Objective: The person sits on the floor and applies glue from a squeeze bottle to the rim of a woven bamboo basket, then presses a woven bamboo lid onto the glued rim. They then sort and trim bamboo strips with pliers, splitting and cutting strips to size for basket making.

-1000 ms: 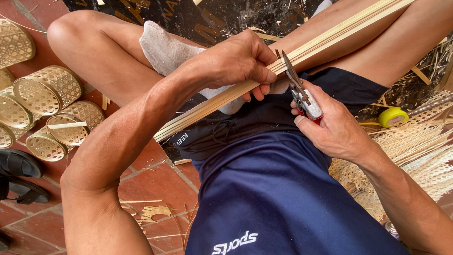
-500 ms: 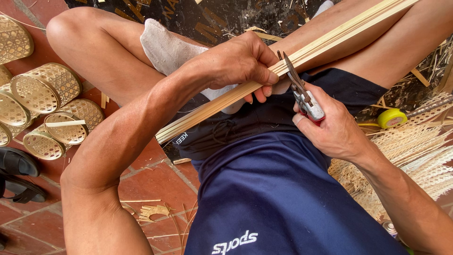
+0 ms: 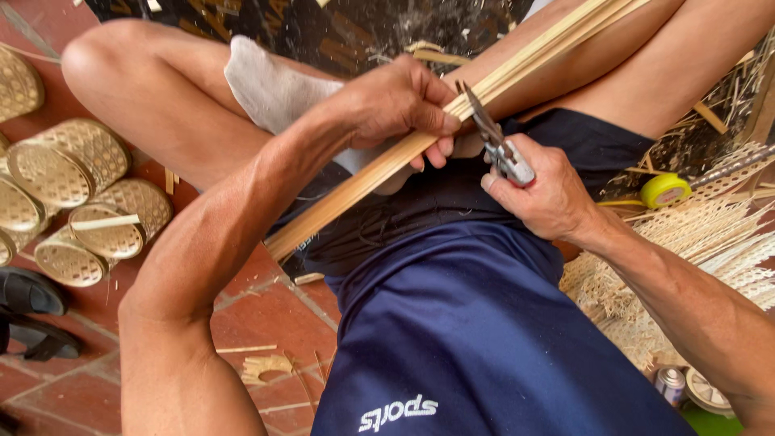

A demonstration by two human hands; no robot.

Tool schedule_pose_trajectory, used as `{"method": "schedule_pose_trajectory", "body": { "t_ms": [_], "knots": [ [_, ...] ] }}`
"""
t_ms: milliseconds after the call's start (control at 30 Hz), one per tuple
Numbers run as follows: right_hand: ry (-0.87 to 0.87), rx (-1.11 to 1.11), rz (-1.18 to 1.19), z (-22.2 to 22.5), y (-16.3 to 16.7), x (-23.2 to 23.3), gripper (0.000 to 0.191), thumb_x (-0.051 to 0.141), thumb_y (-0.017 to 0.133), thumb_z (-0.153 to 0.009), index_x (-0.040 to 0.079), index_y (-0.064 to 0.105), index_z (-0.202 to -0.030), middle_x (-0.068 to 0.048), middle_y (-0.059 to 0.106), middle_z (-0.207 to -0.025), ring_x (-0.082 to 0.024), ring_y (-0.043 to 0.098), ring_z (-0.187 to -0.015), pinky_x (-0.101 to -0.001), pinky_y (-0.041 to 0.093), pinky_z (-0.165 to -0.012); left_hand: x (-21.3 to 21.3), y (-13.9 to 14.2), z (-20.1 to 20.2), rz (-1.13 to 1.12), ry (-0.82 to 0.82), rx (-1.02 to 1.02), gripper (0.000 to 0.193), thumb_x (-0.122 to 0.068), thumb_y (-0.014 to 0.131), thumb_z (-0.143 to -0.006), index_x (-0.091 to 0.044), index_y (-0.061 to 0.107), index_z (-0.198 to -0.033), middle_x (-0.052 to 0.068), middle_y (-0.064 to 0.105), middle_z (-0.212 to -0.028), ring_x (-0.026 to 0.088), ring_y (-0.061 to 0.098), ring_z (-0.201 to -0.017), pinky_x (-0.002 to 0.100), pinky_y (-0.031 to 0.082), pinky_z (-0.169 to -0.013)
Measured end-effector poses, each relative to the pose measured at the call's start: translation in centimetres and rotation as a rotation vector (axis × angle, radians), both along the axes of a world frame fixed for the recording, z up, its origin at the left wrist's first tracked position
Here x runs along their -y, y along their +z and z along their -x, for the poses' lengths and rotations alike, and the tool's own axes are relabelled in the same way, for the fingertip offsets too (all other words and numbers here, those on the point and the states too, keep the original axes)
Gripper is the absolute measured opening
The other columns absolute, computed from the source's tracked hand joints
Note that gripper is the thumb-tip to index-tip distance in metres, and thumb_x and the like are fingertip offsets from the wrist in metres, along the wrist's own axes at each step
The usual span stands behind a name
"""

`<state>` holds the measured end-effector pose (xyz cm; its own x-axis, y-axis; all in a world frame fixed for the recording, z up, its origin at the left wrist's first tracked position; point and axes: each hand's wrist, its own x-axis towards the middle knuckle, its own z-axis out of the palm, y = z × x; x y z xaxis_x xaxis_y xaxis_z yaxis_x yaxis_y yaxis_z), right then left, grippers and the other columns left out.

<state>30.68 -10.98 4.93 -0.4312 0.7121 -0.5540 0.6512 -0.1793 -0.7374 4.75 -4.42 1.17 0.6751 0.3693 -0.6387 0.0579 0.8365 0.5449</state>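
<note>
My left hand [image 3: 395, 101] clamped the bundle of bamboo strips [image 3: 420, 145], which ran from near left to far right across my lap, while my right hand [image 3: 545, 194], fisted round the knife [image 3: 492, 137], set its blade against them just right of that grip.

A long bundle of split bamboo strips [image 3: 363, 182] runs across the lap from seven o'clock to one o'clock. Round woven bamboo baskets [image 3: 73, 202] lie on the brick floor [image 3: 266, 315] at nine o'clock; a yellow tape roll [image 3: 665, 190] sits at three o'clock, above loose woven bamboo matting [image 3: 710, 242].
</note>
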Motion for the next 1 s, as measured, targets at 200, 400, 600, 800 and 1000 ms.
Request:
{"method": "schedule_pose_trajectory", "body": {
  "t_ms": [200, 400, 600, 800, 1000],
  "knots": [
    [0.024, 0.13, 0.073, -0.6, 1.7, 0.3, 0.028, 0.025, 0.077, -0.089, 0.002, 0.061, -0.088, -0.01, 0.056, -0.065, -0.021, 0.053, -0.059, -0.0372, 0.048, -0.058, 1.5, 2.8, -0.4, -0.187, -0.031, -0.101, 0.016, -0.011, 0.065, -0.098, -0.001, 0.077, -0.102, 0.003, 0.071, -0.073, 0.009, 0.068, -0.06, 0.025, 0.059, -0.052],
    [-0.064, 0.029, 0.038, -1.7, 1.6, 2.1, 0.026, 0.024, 0.073, -0.087, 0.004, 0.059, -0.08, -0.003, 0.053, -0.06, -0.015, 0.05, -0.055, -0.0339, 0.044, -0.054, 2.1, 3.9, -1.7, -0.241, -0.074, -0.122, 0.017, -0.016, 0.065, -0.098, -0.004, 0.076, -0.092, 0.0, 0.069, -0.069, 0.006, 0.063, -0.054, 0.024, 0.053, -0.048],
    [-0.166, 0.074, 0.047, -3.1, 1.9, 2.8, 0.032, 0.023, 0.074, -0.092, 0.001, 0.057, -0.076, -0.006, 0.049, -0.06, -0.017, 0.045, -0.058, -0.0353, 0.041, -0.054, 0.8, 4.3, -1.8, -0.299, 0.128, 0.039, 0.014, -0.013, 0.065, -0.101, -0.005, 0.077, -0.102, 0.001, 0.068, -0.074, 0.006, 0.059, -0.059, 0.023, 0.049, -0.053],
    [0.062, 0.328, 0.045, -4.4, 5.2, 1.9, 0.046, 0.027, 0.076, -0.079, 0.007, 0.065, -0.119, -0.014, 0.066, -0.09, -0.028, 0.063, -0.075, -0.0439, 0.05, -0.067, -1.3, 7.2, 2.4, -0.343, -0.009, -0.311, 0.017, -0.014, 0.064, -0.099, -0.002, 0.074, -0.093, 0.002, 0.073, -0.075, 0.006, 0.063, -0.059, 0.023, 0.053, -0.052],
    [0.082, 0.726, -0.543, -4.8, 3.7, 4.5, 0.09, 0.049, 0.082, -0.072, 0.0, 0.053, -0.141, -0.021, 0.061, -0.107, -0.037, 0.061, -0.095, -0.0492, 0.047, -0.078, -7.5, 8.3, 9.8, -0.676, 0.307, -0.524, 0.012, -0.013, 0.063, -0.102, -0.004, 0.068, -0.108, 0.007, 0.076, -0.083, 0.01, 0.07, -0.063, 0.027, 0.058, -0.054]
  ]
}}
